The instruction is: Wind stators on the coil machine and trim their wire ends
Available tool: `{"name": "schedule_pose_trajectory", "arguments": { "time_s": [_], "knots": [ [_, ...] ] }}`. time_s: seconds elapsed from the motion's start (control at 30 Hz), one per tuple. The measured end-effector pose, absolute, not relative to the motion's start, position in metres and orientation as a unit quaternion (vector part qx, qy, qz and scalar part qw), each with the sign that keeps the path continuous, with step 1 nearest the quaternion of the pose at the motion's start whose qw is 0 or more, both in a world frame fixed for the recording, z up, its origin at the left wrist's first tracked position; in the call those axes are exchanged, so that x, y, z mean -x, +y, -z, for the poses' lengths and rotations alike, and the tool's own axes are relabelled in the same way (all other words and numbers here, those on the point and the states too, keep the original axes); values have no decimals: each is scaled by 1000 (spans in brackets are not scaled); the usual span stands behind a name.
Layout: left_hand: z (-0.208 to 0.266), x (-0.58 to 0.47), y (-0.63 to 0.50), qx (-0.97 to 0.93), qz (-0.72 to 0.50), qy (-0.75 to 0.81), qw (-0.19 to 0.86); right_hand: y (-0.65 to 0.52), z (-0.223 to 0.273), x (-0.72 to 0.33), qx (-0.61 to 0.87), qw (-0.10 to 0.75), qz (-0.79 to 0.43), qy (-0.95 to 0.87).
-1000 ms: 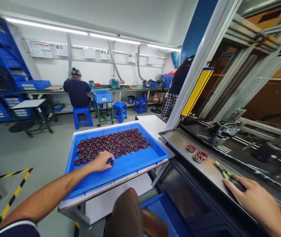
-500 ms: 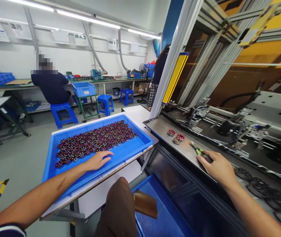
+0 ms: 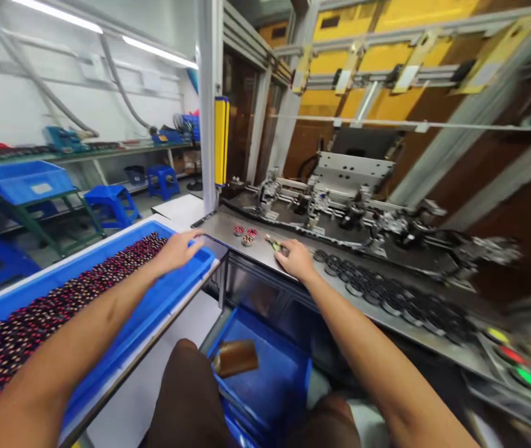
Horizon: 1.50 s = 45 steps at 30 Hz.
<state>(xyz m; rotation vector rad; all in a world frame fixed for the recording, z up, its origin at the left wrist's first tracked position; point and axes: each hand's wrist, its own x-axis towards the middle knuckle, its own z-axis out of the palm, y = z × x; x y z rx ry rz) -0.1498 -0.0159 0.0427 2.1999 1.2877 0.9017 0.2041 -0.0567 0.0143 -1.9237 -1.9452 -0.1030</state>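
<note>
My left hand is held over the right end of a blue tray, fingers stretched out and apart, holding nothing. Rows of small round parts, red and black with copper-coloured spots, fill much of that tray. On the metal ledge of the machine, my right hand is closed around pliers with green and black handles. Their tips point left, towards three loose red and copper-coloured round parts on the ledge. Those parts are a short way from the tips, untouched.
Several black rings line the ledge on the right. Behind it stand metal fixtures. A blue bin with a brown piece sits below, near my knees. A frame post rises between tray and machine.
My view has swung right towards the machine. My left hand has moved to the tray's right end. The pliers remain in my right hand by the loose parts.
</note>
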Motion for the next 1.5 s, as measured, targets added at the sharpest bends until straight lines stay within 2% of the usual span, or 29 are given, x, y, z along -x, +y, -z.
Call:
{"name": "schedule_pose_trajectory", "arguments": {
  "time_s": [0.17, 0.33, 0.53, 0.67, 0.83, 0.93, 1.03, 1.23, 1.3, 1.37, 1.5],
  "knots": [
    [-48, 65, 56, -777, -331, 454, 286, -60, -16, -206, 697, 197, 22, -689],
    [-36, 41, 76, -775, -320, 416, 351, -59, -18, -205, 688, 213, 38, -692],
    [-28, 29, 73, -751, -358, 431, 349, -58, -12, -205, 676, 253, 22, -692],
    [-41, 36, 41, -724, -428, 435, 323, -62, -20, -202, 649, 324, 2, -688],
    [-50, 67, -55, -705, -526, 385, 278, -82, -48, -187, 577, 471, -40, -666],
    [-38, 82, -129, -701, -568, 348, 255, -132, -54, -163, 520, 530, -119, -660],
    [-32, 86, -191, -718, -616, 256, 200, -208, -51, -132, 476, 524, -238, -665],
    [-45, 65, -236, -784, -580, 149, 165, -309, -60, -95, 431, 565, -493, -502],
    [-45, 54, -240, -781, -582, 118, 193, -317, -62, -103, 430, 589, -513, -453],
    [-42, 46, -245, -758, -582, 100, 275, -318, -61, -119, 377, 601, -566, -421],
    [-35, 39, -253, -682, -586, 80, 431, -318, -44, -152, 242, 513, -698, -437]
  ]
}}
